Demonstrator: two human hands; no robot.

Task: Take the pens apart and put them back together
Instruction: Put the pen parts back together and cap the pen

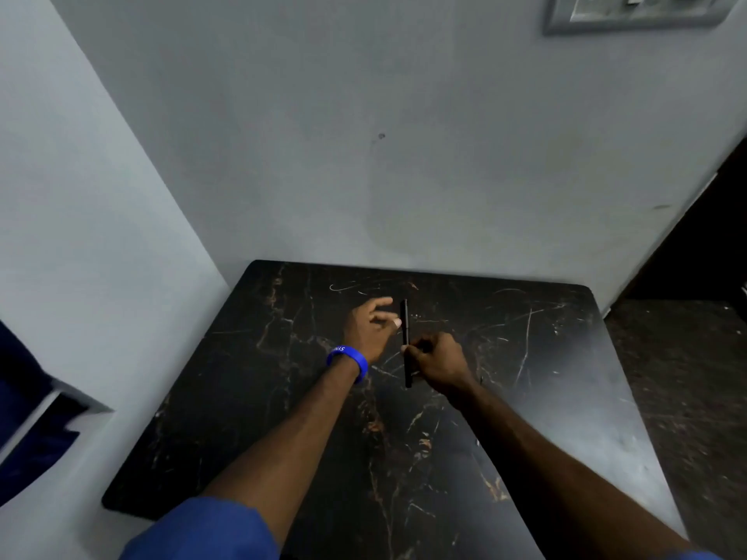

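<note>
From the head camera, a black pen (405,329) stands roughly upright over the middle of a dark marble tabletop (250,398), and it looks whole, with no separate cap, refill or barrel piece visible anywhere on the stone. The right hand (436,359) is curled into a loose fist clamped around the pen's lower half, at about 3 o'clock from the shaft. The left hand (370,327), with a blue wristband (347,359) on its wrist, sits at about 9 o'clock from the pen, fingers spread apart and holding nothing, one fingertip just beside the upper barrel; contact is too blurred to call.

By my reading the task is either at its very start or between pens: this one is assembled, so pulling it apart and refitting it both seem left to do (no other pens show, so how many remain is unknowable).

No tray, cup or box appears on the tabletop; a white switch plate (630,12) sits on the wall at 1 o'clock, and blue sleeves (202,531) edge the bottom
</note>
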